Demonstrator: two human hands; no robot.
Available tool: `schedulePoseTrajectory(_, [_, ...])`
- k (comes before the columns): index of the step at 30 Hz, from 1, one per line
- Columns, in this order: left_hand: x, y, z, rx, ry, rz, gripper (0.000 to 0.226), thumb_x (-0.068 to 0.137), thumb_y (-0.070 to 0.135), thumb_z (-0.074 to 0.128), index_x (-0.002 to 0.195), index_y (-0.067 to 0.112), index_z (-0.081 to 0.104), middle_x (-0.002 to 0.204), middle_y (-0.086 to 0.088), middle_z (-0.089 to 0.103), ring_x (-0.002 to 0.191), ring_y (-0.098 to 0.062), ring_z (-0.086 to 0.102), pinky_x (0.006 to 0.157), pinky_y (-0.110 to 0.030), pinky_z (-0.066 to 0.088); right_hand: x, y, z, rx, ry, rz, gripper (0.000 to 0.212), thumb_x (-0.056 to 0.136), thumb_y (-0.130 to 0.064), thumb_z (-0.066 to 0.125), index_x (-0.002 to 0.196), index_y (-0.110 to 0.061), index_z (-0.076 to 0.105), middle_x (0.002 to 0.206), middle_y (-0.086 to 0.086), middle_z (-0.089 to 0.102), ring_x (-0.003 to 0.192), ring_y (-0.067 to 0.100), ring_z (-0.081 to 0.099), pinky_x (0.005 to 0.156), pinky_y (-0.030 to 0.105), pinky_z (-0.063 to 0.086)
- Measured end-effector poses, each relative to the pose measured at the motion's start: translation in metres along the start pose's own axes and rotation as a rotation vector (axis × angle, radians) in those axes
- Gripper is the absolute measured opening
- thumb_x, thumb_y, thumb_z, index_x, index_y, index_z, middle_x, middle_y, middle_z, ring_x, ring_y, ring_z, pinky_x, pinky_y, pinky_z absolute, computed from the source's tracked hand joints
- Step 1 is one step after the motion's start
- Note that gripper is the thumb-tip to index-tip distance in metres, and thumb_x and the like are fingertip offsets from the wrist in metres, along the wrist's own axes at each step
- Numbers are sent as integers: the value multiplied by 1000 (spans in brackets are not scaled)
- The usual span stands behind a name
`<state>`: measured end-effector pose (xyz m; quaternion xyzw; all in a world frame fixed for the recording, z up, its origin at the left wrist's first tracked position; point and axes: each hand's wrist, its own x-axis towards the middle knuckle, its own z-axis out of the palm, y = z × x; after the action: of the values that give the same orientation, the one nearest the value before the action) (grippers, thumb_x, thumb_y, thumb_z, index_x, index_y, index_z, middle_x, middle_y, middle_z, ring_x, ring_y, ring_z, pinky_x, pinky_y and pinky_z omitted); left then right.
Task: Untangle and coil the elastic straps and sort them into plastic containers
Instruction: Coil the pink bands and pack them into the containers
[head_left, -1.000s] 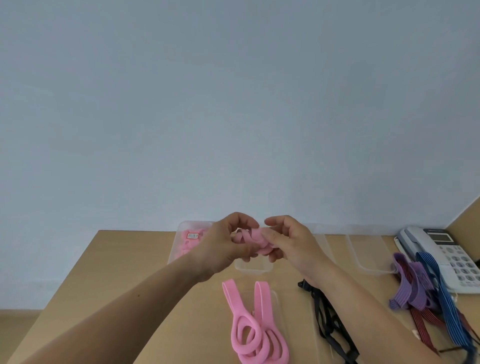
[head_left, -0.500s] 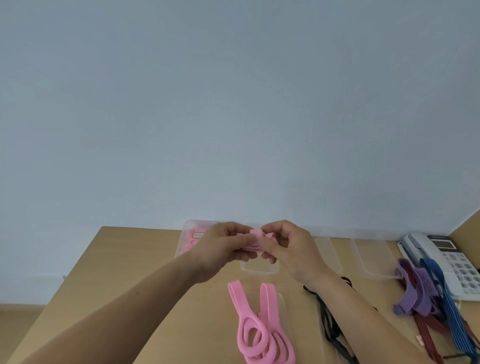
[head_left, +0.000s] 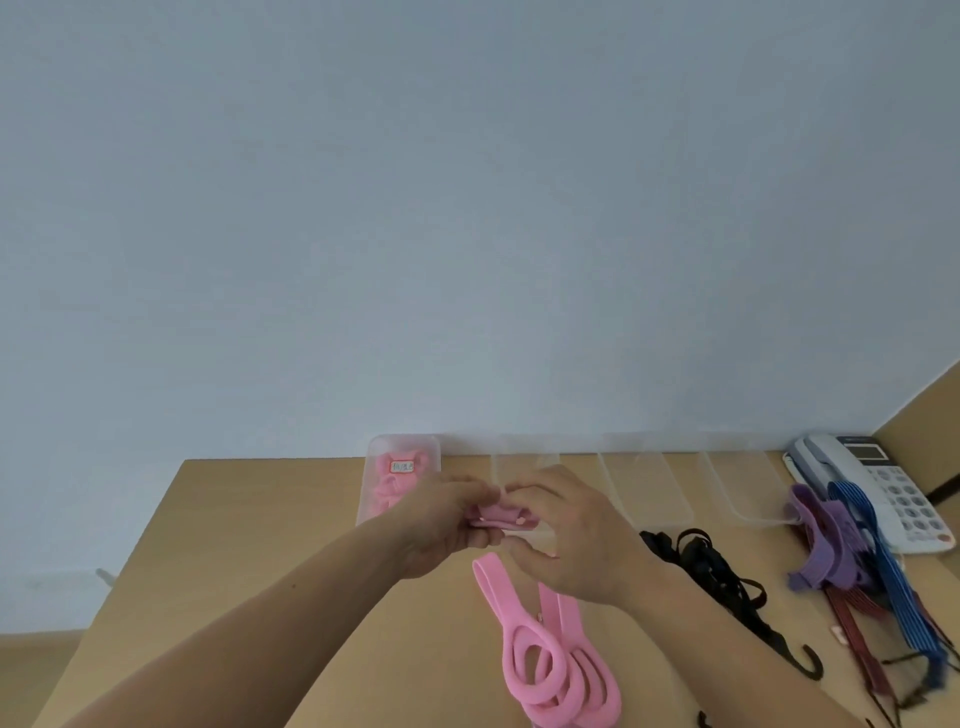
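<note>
— Both hands have drawn closer since a second ago. The small pink strap (head_left: 498, 517) showed open loops then, and it is now squeezed into a flat bundle between them.
— Who holds it?
— The left hand (head_left: 441, 525) pinches it from 9 o'clock with fingers curled over the top. The right hand (head_left: 576, 535) pinches the other end from 3 o'clock. They almost touch, raised over the middle of the desk (head_left: 234, 545).
— So the coiling is done?
— Nearly, I judge. It looks compact enough to put away. The labelled container (head_left: 370, 467) at 10 o'clock from the hands already holds pink coils, so that is its likely home.
— What is left?
— A long pink strap (head_left: 550, 660) lies looped on the desk at 6 o'clock. Black straps (head_left: 711, 571) lie at 4 o'clock. A purple strap (head_left: 826, 551) and a blue strap (head_left: 872, 545) are piled at 3 o'clock beside the telephone (head_left: 883, 483). More clear containers (head_left: 644, 488) stand at 2 o'clock.
— Any risk?
— Elastic springs open. If either pinch eases before the bundle is inside the container, the coil may unwind.
</note>
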<state>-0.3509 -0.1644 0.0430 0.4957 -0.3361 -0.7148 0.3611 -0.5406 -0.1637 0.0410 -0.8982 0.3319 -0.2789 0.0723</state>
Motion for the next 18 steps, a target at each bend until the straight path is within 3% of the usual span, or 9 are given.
schedulePoseTrajectory(3, [8,-10,1,14,1,-18,10,96,1,56,104,-4,59,84,-18,69,63,-22,64,57,-26,54,-8,7,6,-7,-55,52,29,78,-26,78,100,-9,71,110,4,67,98,20,63,79,33,57])
schedulePoseTrajectory(7, [27,-18,6,131,-44,-30,14,92,-1,60,105,-3,56,86,-23,66,68,-29,59,64,-33,49,-17,27,14,-2,-151,113,31,84,-39,67,96,-11,68,113,0,67,101,18,62,81,25,49])
schedulePoseTrajectory(13, [65,-24,18,175,11,-57,12,92,3,57,102,-3,57,76,-20,63,53,-26,58,46,-27,41,-11,76,20,71,-243,160,16,85,-24,71,91,-10,68,101,-1,69,95,19,60,83,32,49])
schedulePoseTrajectory(16, [89,-26,22,162,185,-51,23,97,19,53,108,-1,56,85,-15,62,56,-26,61,44,-26,39,-4,105,22,101,-239,189,10,77,-18,73,82,-13,66,89,-2,69,84,20,61,73,32,51])
schedulePoseTrajectory(18, [107,-29,19,343,398,-13,22,97,28,50,105,8,57,96,-8,63,63,-20,62,46,-22,41,4,130,27,124,-255,227,10,76,-16,73,80,-15,64,83,-5,64,77,17,57,68,30,48])
